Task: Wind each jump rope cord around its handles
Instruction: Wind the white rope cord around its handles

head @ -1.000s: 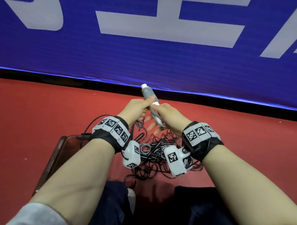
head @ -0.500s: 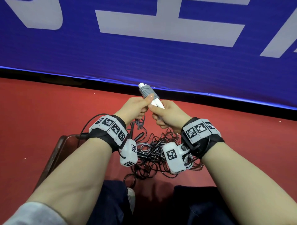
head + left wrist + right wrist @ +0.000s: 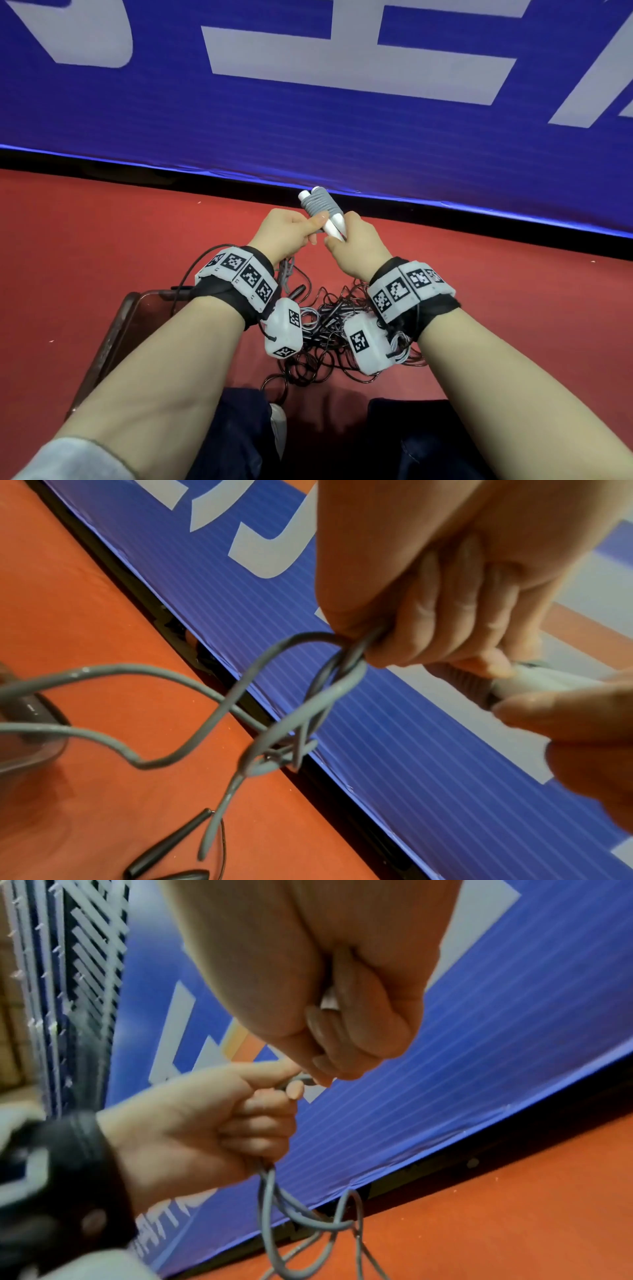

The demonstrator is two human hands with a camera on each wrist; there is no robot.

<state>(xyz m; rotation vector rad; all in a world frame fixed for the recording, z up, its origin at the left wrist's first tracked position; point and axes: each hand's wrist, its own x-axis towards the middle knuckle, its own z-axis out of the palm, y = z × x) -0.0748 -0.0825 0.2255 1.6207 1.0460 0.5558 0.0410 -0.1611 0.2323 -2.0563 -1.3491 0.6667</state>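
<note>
Nearest, dark tangled cords (image 3: 322, 346) lay in a heap on the red floor (image 3: 102, 240) betw. the wrists. Above them, left hand (image 3: 286, 233) had its grip curled round loops of the grey cord (image 3: 212, 718). Right hand (image 3: 356, 246) had its grip clenched on the white handles (image 3: 334, 224), held together w/ grey cord coiled round their upper part. Beyond, a blue banner (image 3: 342, 137).

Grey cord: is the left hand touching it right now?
Touching. In the left wrist view the left hand has its fingers curled round the grey cord, which runs out from under them with no gap.
</note>
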